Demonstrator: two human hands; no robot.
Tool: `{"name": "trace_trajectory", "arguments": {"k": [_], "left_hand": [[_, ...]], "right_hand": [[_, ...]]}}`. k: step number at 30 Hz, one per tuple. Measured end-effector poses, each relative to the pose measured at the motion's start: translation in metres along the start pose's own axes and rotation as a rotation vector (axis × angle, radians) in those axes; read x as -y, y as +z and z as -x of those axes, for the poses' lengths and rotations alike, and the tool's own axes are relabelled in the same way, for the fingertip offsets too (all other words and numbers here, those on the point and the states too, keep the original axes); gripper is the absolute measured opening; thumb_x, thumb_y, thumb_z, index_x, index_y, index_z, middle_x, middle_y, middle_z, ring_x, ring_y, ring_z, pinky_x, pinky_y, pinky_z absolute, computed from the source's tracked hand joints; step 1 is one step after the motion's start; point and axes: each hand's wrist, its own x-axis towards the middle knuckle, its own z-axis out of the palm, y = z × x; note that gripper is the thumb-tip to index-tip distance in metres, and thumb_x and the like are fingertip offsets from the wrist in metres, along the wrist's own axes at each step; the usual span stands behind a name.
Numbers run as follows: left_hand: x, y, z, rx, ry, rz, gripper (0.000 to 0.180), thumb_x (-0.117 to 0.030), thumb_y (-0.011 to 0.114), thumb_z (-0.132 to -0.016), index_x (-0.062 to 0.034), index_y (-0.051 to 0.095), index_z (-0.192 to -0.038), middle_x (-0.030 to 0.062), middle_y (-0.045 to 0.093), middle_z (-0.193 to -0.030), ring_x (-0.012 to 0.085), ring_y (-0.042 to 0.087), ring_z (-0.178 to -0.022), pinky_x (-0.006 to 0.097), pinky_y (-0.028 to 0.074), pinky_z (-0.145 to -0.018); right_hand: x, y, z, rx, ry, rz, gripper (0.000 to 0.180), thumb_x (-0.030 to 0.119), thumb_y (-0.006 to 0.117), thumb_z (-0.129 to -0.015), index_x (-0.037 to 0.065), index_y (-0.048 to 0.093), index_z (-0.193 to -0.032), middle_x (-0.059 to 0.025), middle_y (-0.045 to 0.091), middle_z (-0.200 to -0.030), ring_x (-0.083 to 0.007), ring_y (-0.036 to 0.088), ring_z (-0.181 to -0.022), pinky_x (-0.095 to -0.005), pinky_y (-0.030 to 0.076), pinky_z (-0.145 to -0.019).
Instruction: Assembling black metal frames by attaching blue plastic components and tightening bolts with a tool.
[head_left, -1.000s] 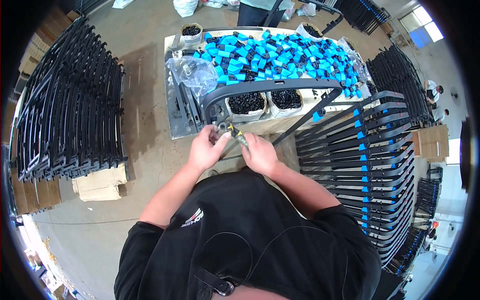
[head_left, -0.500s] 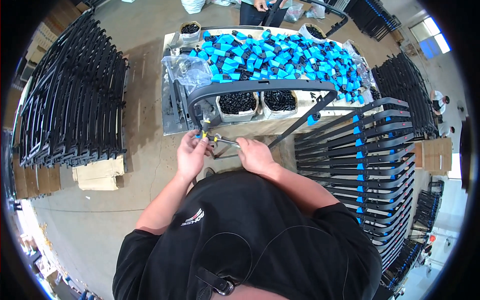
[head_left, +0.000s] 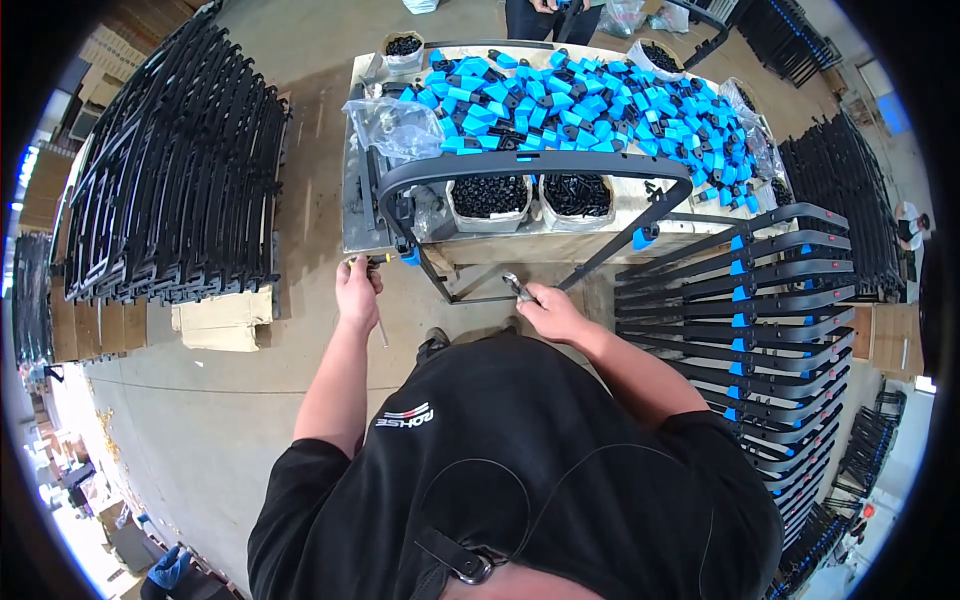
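My left hand (head_left: 357, 292) is closed around a T-handle tool (head_left: 384, 335) with a black-and-yellow grip and a thin metal shaft pointing down. It is just left of the black tubular frame (head_left: 535, 168), which stands upright between me and the table. A blue-and-black fitting (head_left: 410, 256) sits on the frame's left leg, beside that hand. Another blue fitting (head_left: 645, 238) is on the right leg. Lower, between the legs, my right hand (head_left: 548, 310) grips a silver wrench (head_left: 514, 284) with a rounded head, apart from the frame.
Blue and black fittings (head_left: 590, 105) are heaped on the table (head_left: 450, 250). Bags of small black parts (head_left: 490, 198) stand at its near edge. Black frames are stacked at the left (head_left: 180, 180) and in a row at the right (head_left: 740, 330). Beyond the table stands another person (head_left: 525, 22).
My hands have drawn apart. The left, with the T-handle tool, has moved left off the fitting; the right has moved right with the wrench. The view has shifted slightly.
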Motion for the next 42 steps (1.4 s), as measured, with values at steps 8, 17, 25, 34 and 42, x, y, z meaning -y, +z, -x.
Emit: {"name": "trace_trajectory", "arguments": {"k": [8,17,25,34,42], "left_hand": [[0.007,0.013,-0.017,0.051,-0.042,0.193,0.013,-0.02,0.053,-0.103,-0.011,0.046,-0.11,0.0027,0.055,-0.08,0.0077,0.043,-0.058,0.025,0.034,-0.049],[0.015,0.0,-0.041,0.152,-0.139,0.228,0.014,-0.022,0.054,-0.103,-0.0113,0.047,-0.108,0.0032,0.054,-0.079,0.0097,0.044,-0.059,0.025,0.035,-0.049],[0.021,-0.008,-0.046,0.257,-0.044,0.205,0.013,-0.021,0.053,-0.105,-0.0099,0.047,-0.109,0.0036,0.054,-0.078,0.0106,0.045,-0.061,0.026,0.036,-0.052],[0.03,-0.011,-0.048,0.215,-0.177,0.25,0.015,-0.021,0.053,-0.105,-0.0089,0.047,-0.112,0.0024,0.054,-0.078,0.0088,0.045,-0.059,0.025,0.036,-0.05],[0.021,-0.01,-0.049,0.204,-0.197,0.289,0.015,-0.023,0.052,-0.105,-0.0102,0.044,-0.109,0.0045,0.054,-0.08,0.0123,0.044,-0.06,0.028,0.036,-0.053]], "right_hand": [[-0.002,0.025,0.041,-0.079,0.215,-0.048,0.028,0.028,0.059,-0.093,0.0,0.059,-0.09,-0.0177,0.061,-0.076,-0.03,0.062,-0.072,-0.0426,0.048,-0.069],[0.025,0.075,0.062,-0.132,0.395,-0.069,0.026,0.03,0.06,-0.095,0.005,0.059,-0.09,-0.0017,0.057,-0.072,-0.0111,0.054,-0.068,-0.0301,0.045,-0.062],[0.051,0.101,0.066,-0.221,0.441,-0.058,0.034,0.032,0.061,-0.09,-0.002,0.057,-0.09,-0.0224,0.062,-0.077,-0.0365,0.063,-0.074,-0.0443,0.049,-0.071],[0.06,0.113,0.067,-0.229,0.445,0.014,0.033,0.031,0.061,-0.09,-0.002,0.057,-0.091,-0.0253,0.061,-0.082,-0.0388,0.062,-0.078,-0.0454,0.048,-0.073],[0.042,0.119,0.054,-0.149,0.458,-0.012,0.036,0.033,0.061,-0.09,-0.003,0.058,-0.094,-0.0254,0.063,-0.085,-0.0411,0.063,-0.081,-0.0461,0.049,-0.074]]}}
